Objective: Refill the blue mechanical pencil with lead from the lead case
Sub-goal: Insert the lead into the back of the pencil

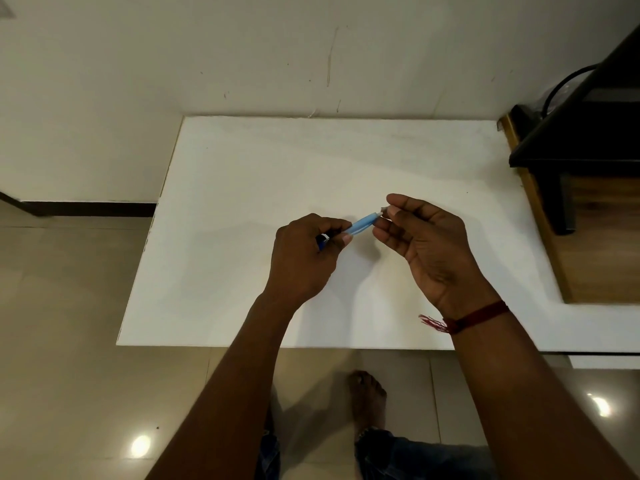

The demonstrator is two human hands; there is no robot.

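My left hand (304, 254) grips the blue mechanical pencil (362, 225) by its darker lower part, holding it above the white table (242, 202), tilted up to the right. My right hand (429, 244) pinches a small piece at the pencil's upper end (382, 212) between thumb and fingertips; whether it is a cap or a lead is too small to tell. The rest of the right palm faces up with fingers loosely curled. No lead case is visible.
A dark stand with a cable (571, 133) sits on a wooden surface (595, 244) at the right. The wall (277, 57) runs behind the table. My feet (367, 400) stand on the tiled floor below the table's near edge.
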